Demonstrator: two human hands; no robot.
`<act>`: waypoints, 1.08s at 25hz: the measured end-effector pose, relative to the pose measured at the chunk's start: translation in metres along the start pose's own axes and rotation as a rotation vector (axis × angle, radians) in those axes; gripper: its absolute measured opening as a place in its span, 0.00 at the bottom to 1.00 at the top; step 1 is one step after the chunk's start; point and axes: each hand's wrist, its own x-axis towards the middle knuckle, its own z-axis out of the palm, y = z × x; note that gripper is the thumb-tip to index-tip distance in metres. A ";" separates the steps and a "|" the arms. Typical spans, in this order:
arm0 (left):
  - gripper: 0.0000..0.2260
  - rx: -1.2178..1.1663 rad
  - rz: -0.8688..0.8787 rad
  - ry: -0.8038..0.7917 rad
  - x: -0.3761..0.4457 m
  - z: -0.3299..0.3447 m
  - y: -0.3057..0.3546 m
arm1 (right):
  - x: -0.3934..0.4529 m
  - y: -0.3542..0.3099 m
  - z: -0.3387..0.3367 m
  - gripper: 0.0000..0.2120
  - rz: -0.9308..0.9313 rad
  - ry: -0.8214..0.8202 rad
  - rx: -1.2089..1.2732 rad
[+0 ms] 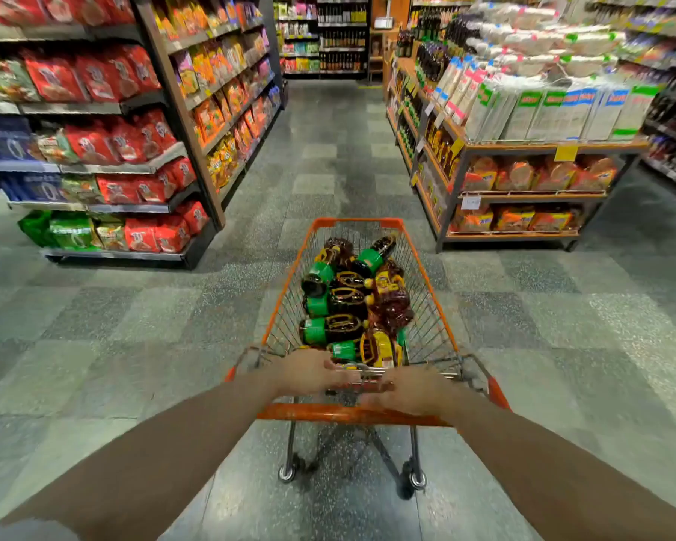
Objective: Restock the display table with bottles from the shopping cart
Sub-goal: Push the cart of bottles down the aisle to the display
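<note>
An orange wire shopping cart stands in front of me on the grey tiled floor. Its basket holds several dark bottles with green and yellow labels, lying on their sides in a pile. My left hand and my right hand both reach over the orange push bar and grip the cart's rear frame just behind the bottles. Both forearms stretch forward from the bottom corners of the view. A display table with dark bottles along its left side and white packets on top stands ahead to the right.
Shelves of red, green and orange snack bags line the left side. An aisle runs straight ahead between them and the display stand. More bottle shelving sits at the far right, with open floor around the cart.
</note>
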 end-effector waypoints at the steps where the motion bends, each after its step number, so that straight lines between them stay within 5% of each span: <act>1: 0.39 0.124 0.007 -0.104 0.000 0.016 -0.005 | -0.004 0.002 0.015 0.41 -0.004 -0.054 -0.046; 3: 0.35 0.362 -0.013 -0.180 -0.005 0.043 -0.013 | -0.014 0.002 0.032 0.34 0.048 -0.097 -0.143; 7: 0.13 0.539 -0.069 -0.049 -0.003 0.049 -0.021 | -0.023 0.008 0.028 0.09 0.283 -0.013 -0.241; 17: 0.07 0.498 -0.087 -0.106 0.039 0.019 -0.033 | 0.019 0.034 0.014 0.09 0.284 -0.007 -0.328; 27: 0.09 0.457 -0.077 -0.083 0.183 -0.060 -0.032 | 0.140 0.107 -0.076 0.11 0.273 0.029 -0.371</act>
